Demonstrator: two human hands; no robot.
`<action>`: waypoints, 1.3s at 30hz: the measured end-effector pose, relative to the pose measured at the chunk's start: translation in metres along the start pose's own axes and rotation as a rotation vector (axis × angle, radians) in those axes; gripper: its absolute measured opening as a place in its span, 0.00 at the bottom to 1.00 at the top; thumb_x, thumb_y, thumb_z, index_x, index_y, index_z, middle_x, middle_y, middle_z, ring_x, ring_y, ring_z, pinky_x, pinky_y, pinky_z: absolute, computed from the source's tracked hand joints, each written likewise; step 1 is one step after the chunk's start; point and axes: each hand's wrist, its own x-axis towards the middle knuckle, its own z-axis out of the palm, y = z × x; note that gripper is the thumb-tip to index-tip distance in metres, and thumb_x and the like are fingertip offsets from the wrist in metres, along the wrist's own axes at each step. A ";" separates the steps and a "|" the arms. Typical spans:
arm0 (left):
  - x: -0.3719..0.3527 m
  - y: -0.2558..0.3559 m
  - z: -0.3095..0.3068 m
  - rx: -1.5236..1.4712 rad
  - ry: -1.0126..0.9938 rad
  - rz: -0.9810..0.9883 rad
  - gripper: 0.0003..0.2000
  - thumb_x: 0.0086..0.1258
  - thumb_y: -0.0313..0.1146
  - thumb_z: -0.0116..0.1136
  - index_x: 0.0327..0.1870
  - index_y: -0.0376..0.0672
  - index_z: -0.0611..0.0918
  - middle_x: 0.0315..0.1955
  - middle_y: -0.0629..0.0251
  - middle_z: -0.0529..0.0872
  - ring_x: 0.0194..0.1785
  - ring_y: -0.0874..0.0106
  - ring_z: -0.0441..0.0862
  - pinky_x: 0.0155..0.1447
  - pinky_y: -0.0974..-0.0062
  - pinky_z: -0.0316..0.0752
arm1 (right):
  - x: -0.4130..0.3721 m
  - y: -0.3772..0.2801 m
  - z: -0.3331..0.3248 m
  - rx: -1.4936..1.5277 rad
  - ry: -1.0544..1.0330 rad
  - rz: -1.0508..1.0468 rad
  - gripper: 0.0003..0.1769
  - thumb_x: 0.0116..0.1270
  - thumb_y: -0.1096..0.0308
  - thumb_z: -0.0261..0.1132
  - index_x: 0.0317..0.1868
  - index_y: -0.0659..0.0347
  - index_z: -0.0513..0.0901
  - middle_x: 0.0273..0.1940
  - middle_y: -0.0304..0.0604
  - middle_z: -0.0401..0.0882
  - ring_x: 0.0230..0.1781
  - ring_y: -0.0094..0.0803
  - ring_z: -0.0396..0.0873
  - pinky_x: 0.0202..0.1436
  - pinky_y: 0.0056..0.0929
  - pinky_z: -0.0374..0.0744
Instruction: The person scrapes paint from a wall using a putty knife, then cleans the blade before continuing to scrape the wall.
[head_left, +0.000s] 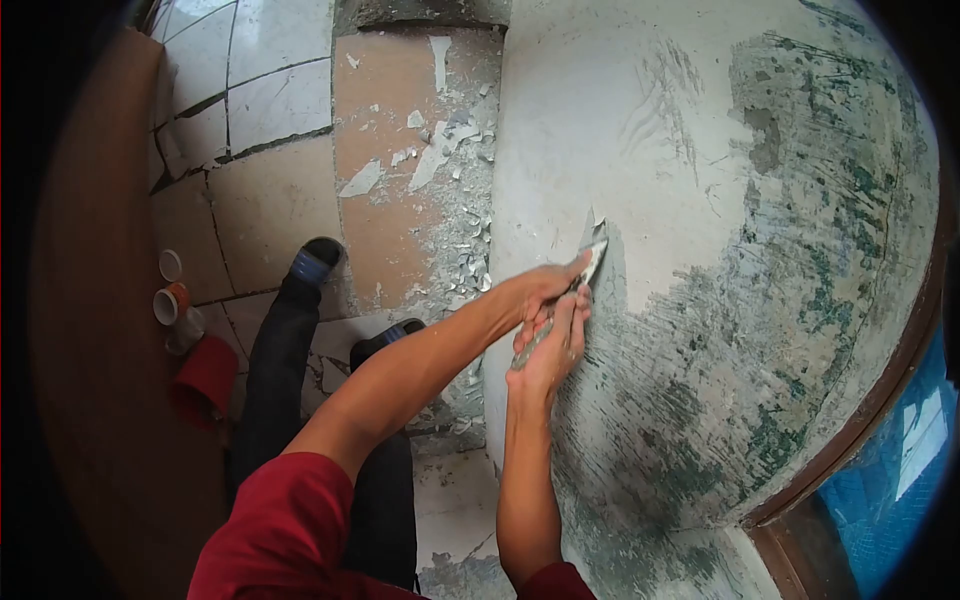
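Both my hands are closed on a paint scraper, its blade pressed at a slant against the wall. Toward the blade end, my left hand grips it with the thumb stretched along the tool. My right hand wraps the handle lower down, close beside the left. A small curl of paint stands up at the blade's tip. Around the blade the white coating ends in a ragged edge, and rough grey-green wall surface shows below and to the right. Parts of the handle are hidden by my fingers.
Paint flakes litter the floor along the wall's foot, some on a brown board. Cracked tiles lie to the left. A red bucket and several small containers stand near my feet. Blue sheeting shows beyond a brown frame.
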 end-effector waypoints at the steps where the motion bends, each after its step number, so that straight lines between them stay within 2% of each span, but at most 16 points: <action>1: 0.004 -0.004 0.001 0.040 0.019 -0.007 0.28 0.65 0.68 0.40 0.20 0.51 0.65 0.17 0.75 0.70 0.29 0.76 0.75 0.23 0.78 0.75 | 0.000 -0.001 0.001 -0.015 0.002 -0.014 0.22 0.73 0.60 0.52 0.64 0.59 0.67 0.20 0.32 0.64 0.11 0.18 0.60 0.11 0.18 0.58; 2: 0.011 -0.004 0.002 0.038 0.115 0.009 0.28 0.65 0.68 0.40 0.20 0.51 0.65 0.17 0.75 0.71 0.28 0.75 0.75 0.22 0.77 0.74 | 0.002 -0.001 0.002 -0.031 0.002 -0.029 0.22 0.73 0.60 0.52 0.64 0.59 0.66 0.20 0.32 0.64 0.11 0.18 0.60 0.11 0.18 0.58; 6: 0.007 0.033 -0.014 -0.050 -0.059 -0.003 0.28 0.64 0.68 0.40 0.21 0.50 0.66 0.17 0.73 0.71 0.25 0.75 0.75 0.20 0.77 0.73 | 0.022 0.001 0.020 -0.023 -0.068 -0.050 0.23 0.73 0.59 0.52 0.64 0.60 0.65 0.20 0.33 0.64 0.11 0.18 0.60 0.11 0.18 0.59; 9: -0.008 0.028 -0.009 0.092 0.019 -0.006 0.29 0.64 0.69 0.39 0.21 0.50 0.67 0.17 0.72 0.72 0.23 0.77 0.74 0.17 0.78 0.71 | 0.018 0.005 0.016 -0.038 -0.044 -0.011 0.22 0.72 0.59 0.52 0.63 0.58 0.66 0.20 0.33 0.65 0.11 0.18 0.61 0.10 0.18 0.60; 10: 0.000 0.015 -0.002 -0.052 0.018 0.045 0.29 0.64 0.70 0.38 0.21 0.49 0.67 0.18 0.70 0.76 0.20 0.79 0.73 0.14 0.79 0.68 | 0.011 0.004 0.009 -0.048 -0.031 -0.005 0.22 0.72 0.59 0.52 0.62 0.57 0.66 0.20 0.34 0.66 0.11 0.18 0.61 0.10 0.17 0.60; 13: 0.001 0.025 -0.007 0.064 0.033 0.054 0.29 0.64 0.69 0.39 0.21 0.49 0.67 0.18 0.71 0.75 0.20 0.78 0.73 0.17 0.79 0.70 | 0.019 0.001 0.010 -0.076 -0.047 -0.025 0.19 0.72 0.60 0.52 0.59 0.57 0.68 0.20 0.34 0.66 0.11 0.18 0.62 0.11 0.18 0.61; 15: 0.011 0.046 -0.014 -0.114 0.019 0.038 0.29 0.63 0.70 0.40 0.21 0.51 0.67 0.18 0.74 0.73 0.22 0.77 0.73 0.20 0.78 0.72 | 0.038 -0.001 0.029 -0.062 -0.075 -0.038 0.19 0.72 0.59 0.51 0.57 0.62 0.69 0.20 0.34 0.66 0.11 0.19 0.62 0.10 0.18 0.60; 16: 0.015 0.052 -0.025 -0.085 -0.022 0.033 0.28 0.63 0.70 0.41 0.21 0.51 0.67 0.18 0.74 0.73 0.24 0.77 0.73 0.21 0.79 0.72 | 0.039 0.001 0.034 -0.071 -0.118 -0.006 0.16 0.71 0.61 0.53 0.56 0.53 0.69 0.21 0.33 0.67 0.12 0.18 0.63 0.11 0.17 0.62; 20: -0.016 0.057 -0.007 -0.025 0.079 0.027 0.28 0.64 0.69 0.40 0.20 0.52 0.67 0.17 0.75 0.72 0.25 0.76 0.73 0.19 0.77 0.71 | 0.040 0.002 0.030 -0.045 -0.099 0.064 0.17 0.70 0.60 0.54 0.57 0.51 0.69 0.21 0.34 0.68 0.12 0.19 0.63 0.11 0.17 0.62; 23: 0.016 0.036 -0.013 -0.119 0.060 0.015 0.28 0.64 0.69 0.38 0.20 0.52 0.67 0.17 0.75 0.73 0.19 0.76 0.69 0.10 0.72 0.64 | 0.026 -0.009 0.021 -0.082 -0.114 0.015 0.18 0.70 0.60 0.55 0.58 0.52 0.69 0.21 0.34 0.69 0.12 0.19 0.64 0.11 0.17 0.62; 25: 0.009 0.064 -0.022 0.195 0.065 0.001 0.27 0.66 0.68 0.35 0.24 0.53 0.68 0.25 0.75 0.79 0.08 0.75 0.60 0.06 0.71 0.59 | 0.052 -0.009 0.030 -0.051 -0.207 0.011 0.18 0.70 0.59 0.55 0.58 0.53 0.68 0.21 0.37 0.71 0.12 0.19 0.64 0.11 0.17 0.63; 27: 0.028 0.083 -0.030 -0.162 0.153 0.078 0.26 0.67 0.67 0.35 0.26 0.53 0.69 0.27 0.74 0.80 0.08 0.74 0.62 0.09 0.72 0.62 | 0.072 -0.011 0.050 -0.072 -0.226 0.026 0.16 0.70 0.59 0.56 0.55 0.54 0.70 0.21 0.38 0.72 0.11 0.19 0.64 0.11 0.17 0.63; 30: -0.002 0.084 -0.036 -0.099 0.142 0.091 0.25 0.69 0.65 0.36 0.27 0.52 0.70 0.25 0.74 0.79 0.19 0.77 0.72 0.14 0.74 0.68 | 0.079 -0.004 0.054 -0.028 -0.207 0.180 0.12 0.70 0.57 0.56 0.46 0.53 0.71 0.19 0.36 0.71 0.10 0.19 0.63 0.11 0.17 0.63; 33: 0.001 0.031 -0.061 -0.219 0.184 0.237 0.21 0.71 0.56 0.44 0.39 0.45 0.74 0.26 0.66 0.79 0.27 0.71 0.78 0.29 0.71 0.79 | 0.058 0.017 0.021 -0.090 -0.312 0.234 0.12 0.70 0.53 0.57 0.39 0.51 0.71 0.18 0.34 0.69 0.10 0.19 0.63 0.11 0.18 0.63; 37: -0.054 -0.057 -0.067 -0.345 0.309 0.336 0.22 0.67 0.56 0.52 0.37 0.42 0.75 0.27 0.66 0.77 0.32 0.73 0.76 0.42 0.72 0.77 | 0.000 0.052 -0.037 -0.242 -0.428 0.439 0.17 0.68 0.48 0.58 0.32 0.52 0.72 0.15 0.32 0.67 0.09 0.18 0.63 0.10 0.18 0.62; 39: -0.094 -0.092 -0.071 -0.476 0.219 0.376 0.20 0.67 0.52 0.56 0.42 0.41 0.73 0.28 0.66 0.76 0.31 0.72 0.76 0.38 0.72 0.78 | -0.053 0.046 -0.050 -0.339 -0.449 0.474 0.18 0.68 0.48 0.58 0.30 0.54 0.72 0.15 0.31 0.65 0.09 0.18 0.64 0.11 0.18 0.62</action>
